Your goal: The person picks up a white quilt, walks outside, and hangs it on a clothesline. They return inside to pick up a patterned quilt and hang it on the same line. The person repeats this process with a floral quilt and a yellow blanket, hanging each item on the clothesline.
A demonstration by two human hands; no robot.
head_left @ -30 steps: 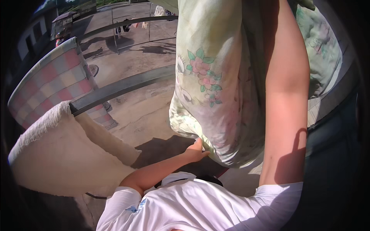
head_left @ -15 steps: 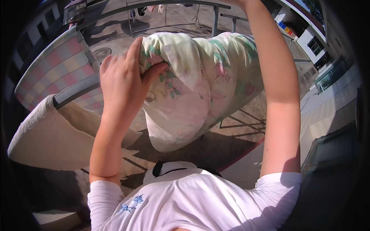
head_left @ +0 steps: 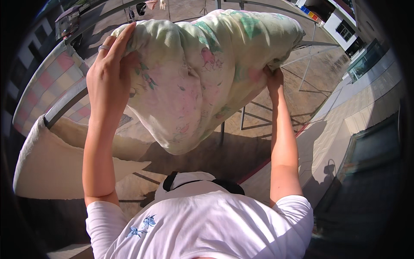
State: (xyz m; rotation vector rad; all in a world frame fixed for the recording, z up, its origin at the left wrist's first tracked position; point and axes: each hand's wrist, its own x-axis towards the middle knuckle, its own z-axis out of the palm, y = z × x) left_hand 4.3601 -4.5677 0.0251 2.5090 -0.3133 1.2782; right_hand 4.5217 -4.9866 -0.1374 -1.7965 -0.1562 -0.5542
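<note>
At upper centre, the floral quilt point(head_left: 189, 73) is hanging bunched, seemingly already over the rail point(head_left: 67, 103), its folds apparently awaiting spreading. The left hand point(head_left: 108, 67) is pinching its left edge between thumb and fingers; the right hand point(head_left: 274, 77) is touching its right side, fingertips hidden, grip unclear.

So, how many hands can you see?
2: the left hand is on the left end of the floral cloth, the right hand at its right side.
</note>
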